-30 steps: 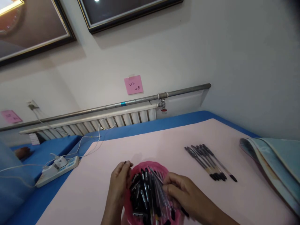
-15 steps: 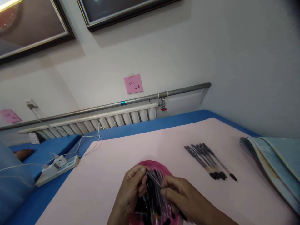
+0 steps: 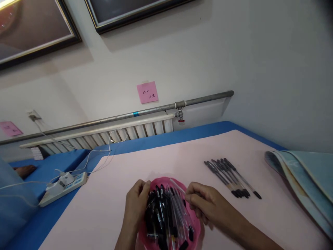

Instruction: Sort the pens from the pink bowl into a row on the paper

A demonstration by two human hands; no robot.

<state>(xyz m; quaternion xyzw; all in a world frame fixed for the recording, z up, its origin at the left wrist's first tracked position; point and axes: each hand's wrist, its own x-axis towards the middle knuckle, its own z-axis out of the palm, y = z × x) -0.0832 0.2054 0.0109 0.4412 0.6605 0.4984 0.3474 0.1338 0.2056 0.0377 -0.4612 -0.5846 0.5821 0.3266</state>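
A: What sat along the near edge of the worktop (image 3: 125,208)?

B: The left hand (image 3: 135,203) cupped the pink bowl (image 3: 195,227) of pens (image 3: 163,215); the right hand (image 3: 205,205) pinched 1 clear pen (image 3: 177,185) in a narrow grip.

A: Risks?

B: I judged a snagged pen could tip the bowl and spill it. Toward the right edge lay roughly 6 pens in a row (image 3: 231,177); the bowl's pile was uncountable.

We list: a white power strip (image 3: 66,183) with cables on the blue table (image 3: 54,166); a pink sticky note (image 3: 147,92), its writing too small to read; a grey pipe (image 3: 145,111) above a radiator (image 3: 104,135); framed pictures (image 3: 33,27); folded sheets (image 3: 304,177) at right.
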